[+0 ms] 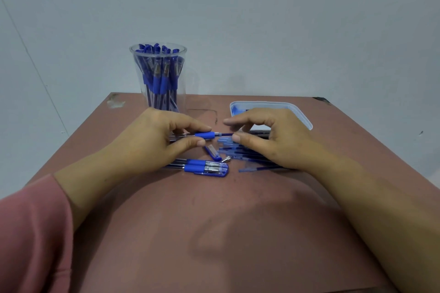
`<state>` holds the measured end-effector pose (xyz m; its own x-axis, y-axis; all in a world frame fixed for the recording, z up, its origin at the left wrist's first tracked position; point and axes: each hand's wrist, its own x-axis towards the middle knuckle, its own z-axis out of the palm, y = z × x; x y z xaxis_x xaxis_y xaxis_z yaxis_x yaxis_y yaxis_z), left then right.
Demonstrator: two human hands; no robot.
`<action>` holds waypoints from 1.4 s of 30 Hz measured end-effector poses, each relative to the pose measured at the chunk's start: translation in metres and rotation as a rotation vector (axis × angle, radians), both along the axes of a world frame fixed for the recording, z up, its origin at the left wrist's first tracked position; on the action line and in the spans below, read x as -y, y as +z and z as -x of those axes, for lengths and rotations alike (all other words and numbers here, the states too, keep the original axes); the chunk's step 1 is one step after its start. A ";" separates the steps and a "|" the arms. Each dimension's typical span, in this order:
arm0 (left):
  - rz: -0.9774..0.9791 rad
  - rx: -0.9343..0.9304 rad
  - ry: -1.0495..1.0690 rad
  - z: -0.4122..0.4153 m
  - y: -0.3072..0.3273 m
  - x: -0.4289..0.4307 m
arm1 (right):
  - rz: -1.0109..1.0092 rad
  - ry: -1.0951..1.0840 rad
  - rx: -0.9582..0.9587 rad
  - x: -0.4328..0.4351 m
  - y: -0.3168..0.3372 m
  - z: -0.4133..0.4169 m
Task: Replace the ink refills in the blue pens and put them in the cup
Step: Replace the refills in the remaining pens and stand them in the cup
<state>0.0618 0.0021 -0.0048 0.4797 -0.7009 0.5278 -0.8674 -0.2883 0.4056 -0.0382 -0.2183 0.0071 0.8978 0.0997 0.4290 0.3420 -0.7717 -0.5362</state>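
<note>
Seemingly well along: cup (pixel 158 74) far left holds many pens; left hand (pixel 152 140) pinches a pen (pixel 206 135) mid-table, right hand (pixel 269 140) pinches its refill (pixel 225 134); two more pens (pixel 204 166) lie nearer, probably pending.

Both forearms reach in from the near side, hands almost meeting. The left hand (pixel 152 140) pinches a pen (pixel 204 135) between thumb and forefinger; the right hand (pixel 269 140) pinches its refill (pixel 225 134).

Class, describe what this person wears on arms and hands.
A pink sleeve covers the left arm, ending short of the wrist. The right arm is bare as far as it shows. Left hand and right hand: no gloves, rings or watch.
</note>
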 end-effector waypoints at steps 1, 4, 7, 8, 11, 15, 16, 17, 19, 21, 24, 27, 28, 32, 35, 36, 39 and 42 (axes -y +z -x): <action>-0.004 0.006 0.002 0.000 0.000 0.000 | 0.009 0.013 -0.013 -0.002 -0.001 -0.001; -0.004 0.011 0.005 0.000 0.001 -0.001 | 0.036 -0.006 -0.040 0.001 -0.001 -0.003; 0.002 0.000 0.000 0.001 0.001 0.000 | 0.025 -0.019 -0.017 0.007 0.000 0.000; 0.003 0.001 -0.004 0.001 0.001 0.000 | 0.031 -0.011 -0.007 0.007 0.000 0.000; -0.007 0.015 -0.006 0.001 -0.001 0.001 | 0.043 0.018 0.004 0.003 -0.002 -0.003; -0.008 -0.014 0.019 -0.001 0.002 -0.001 | 0.028 -0.019 -0.029 0.011 0.001 -0.001; -0.003 -0.028 0.027 -0.002 0.003 -0.002 | 0.022 -0.039 -0.035 0.016 0.003 0.001; -0.001 -0.037 0.037 -0.002 0.004 -0.002 | 0.027 -0.064 -0.038 0.021 0.004 0.002; -0.006 -0.042 0.059 -0.003 0.004 -0.003 | 0.068 -0.105 -0.060 0.030 0.006 0.003; -0.013 -0.038 0.076 -0.004 0.004 -0.004 | 0.119 -0.123 -0.116 0.034 0.007 0.004; -0.021 -0.035 0.080 -0.002 0.005 -0.004 | 0.218 -0.119 -0.186 0.033 0.004 0.002; -0.011 -0.048 0.069 0.001 0.007 -0.003 | 0.313 -0.116 -0.177 0.032 0.000 -0.002; -0.006 -0.057 0.065 0.003 0.008 -0.003 | 0.335 -0.122 -0.178 0.032 -0.001 -0.003; -0.003 -0.071 0.053 0.006 0.009 -0.001 | 0.399 -0.140 -0.164 0.030 -0.002 -0.006; -0.003 -0.073 0.057 0.005 0.009 -0.001 | 0.392 -0.139 -0.128 0.032 -0.002 -0.008; -0.001 -0.073 0.061 0.004 0.009 -0.001 | 0.371 -0.144 -0.122 0.033 -0.003 -0.009; 0.004 -0.063 0.055 0.005 0.010 -0.002 | 0.302 -0.168 -0.092 0.040 -0.001 -0.009; 0.012 -0.045 0.040 0.007 0.011 -0.001 | 0.216 -0.191 -0.063 0.045 0.007 -0.006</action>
